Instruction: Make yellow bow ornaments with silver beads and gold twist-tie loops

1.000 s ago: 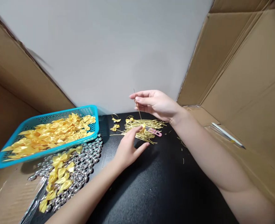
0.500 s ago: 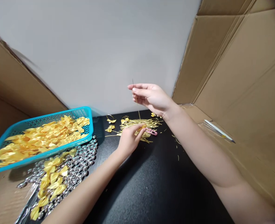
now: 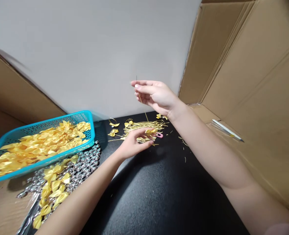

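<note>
My right hand (image 3: 156, 94) is raised in front of the pale wall, thumb and fingers pinched on a thin sewing needle (image 3: 136, 79). From it a yellow thread (image 3: 141, 101) slants down toward the table. Lower and to the left, my left hand (image 3: 137, 142) has a yellow ribbon bow (image 3: 150, 132) at its fingertips, with the thumb spread away from it. Just behind that hand lies a bundle of yellow cords (image 3: 144, 125). A pink safety-pin-shaped clip (image 3: 159, 135) touches the bundle's right side. Whether the thread runs into the bow is too small to see.
A blue basket (image 3: 93, 130) full of yellow bows stands at left. Before it lie silver beads (image 3: 85, 166) and loose bows (image 3: 57, 184). Finished-looking bows with loops (image 3: 114, 124) sit behind my left hand. Cardboard walls (image 3: 232, 65) flank the black table; a white pen (image 3: 226, 129) lies right.
My left thumb has moved away from the fingers, and the bow shows more fully. My right hand, with needle and thread, has risen slightly. The view has shifted a little.
</note>
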The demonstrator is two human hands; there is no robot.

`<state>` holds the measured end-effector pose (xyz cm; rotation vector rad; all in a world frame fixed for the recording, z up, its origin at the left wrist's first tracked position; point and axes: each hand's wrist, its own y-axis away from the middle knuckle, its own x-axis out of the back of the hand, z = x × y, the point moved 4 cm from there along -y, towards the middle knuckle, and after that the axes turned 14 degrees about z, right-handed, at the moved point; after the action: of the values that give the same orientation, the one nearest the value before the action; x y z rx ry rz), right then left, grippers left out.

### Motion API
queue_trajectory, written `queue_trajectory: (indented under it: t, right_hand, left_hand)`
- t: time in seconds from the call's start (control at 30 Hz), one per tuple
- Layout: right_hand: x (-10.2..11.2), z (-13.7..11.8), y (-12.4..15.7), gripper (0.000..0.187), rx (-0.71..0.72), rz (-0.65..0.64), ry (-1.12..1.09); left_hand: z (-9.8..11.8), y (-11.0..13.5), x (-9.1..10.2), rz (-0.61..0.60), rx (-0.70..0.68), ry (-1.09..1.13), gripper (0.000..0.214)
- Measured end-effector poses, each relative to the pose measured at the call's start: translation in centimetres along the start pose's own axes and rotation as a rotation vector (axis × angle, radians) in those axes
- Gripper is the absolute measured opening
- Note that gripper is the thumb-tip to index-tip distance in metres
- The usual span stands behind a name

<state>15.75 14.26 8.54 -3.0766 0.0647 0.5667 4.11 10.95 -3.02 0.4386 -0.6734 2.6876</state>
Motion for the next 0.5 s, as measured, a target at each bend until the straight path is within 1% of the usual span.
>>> queue_trajectory:
  t: [0.1,0.27,0.37,0.5]
  right_hand:
    - [0.1,0.4,-0.2,0.014,-0.010,-0.013,-0.017]
    - [0.9,0.9,-0.7,0.012,-0.009,0.001,0.015]
    - [0.9,0.9,-0.8,0.013,0.003,-0.006,0.010]
    - [0.7,0.4,-0.8,0.017,0.052,0.007,0.003]
  left_hand:
    - [-0.2,0.0,-0.5,0.005,0.023,0.023,0.027]
    - [-1.1,-0.2,-0.3,0.043,0.049,0.024,0.025]
    - [-1.8,-0.2,-0.2,0.059,0.081,0.041,0.027]
    - [-2.8,0.2,-0.8,0.055,0.151,0.099,0.032]
